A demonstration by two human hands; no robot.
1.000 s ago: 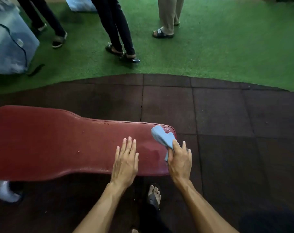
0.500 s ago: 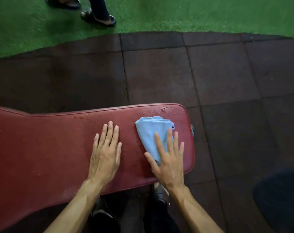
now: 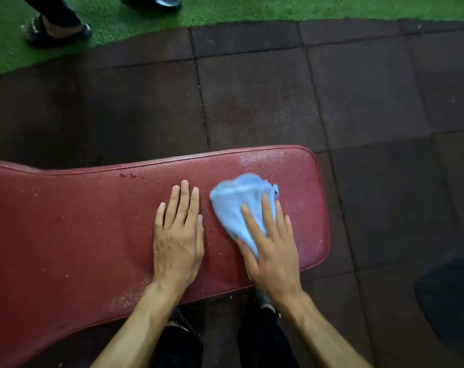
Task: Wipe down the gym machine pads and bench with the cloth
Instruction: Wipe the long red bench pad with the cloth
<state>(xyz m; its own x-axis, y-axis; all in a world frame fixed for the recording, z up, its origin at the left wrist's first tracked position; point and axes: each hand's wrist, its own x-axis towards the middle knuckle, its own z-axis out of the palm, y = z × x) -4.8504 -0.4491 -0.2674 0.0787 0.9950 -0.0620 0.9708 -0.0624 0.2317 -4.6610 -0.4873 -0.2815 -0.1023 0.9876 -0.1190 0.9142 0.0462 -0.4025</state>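
A dark red padded bench runs from the left edge to just right of centre, its rounded end on the right. A light blue cloth, bunched and slightly blurred, lies on that right end. My right hand presses flat on the cloth's near part, fingers spread over it. My left hand rests palm down on the pad just left of the cloth, fingers together, holding nothing. The pad's far right corner looks shiny and wet.
Dark rubber floor tiles surround the bench. Green artificial turf lies beyond them. A person's sandalled foot stands on the turf at the top left, another at the top edge. My own legs show under the bench's near edge.
The cloth went from being pinched at the bench's end to lying on the pad under my flat right hand; it is now more bunched and blurred. My view tilted down toward the bench.
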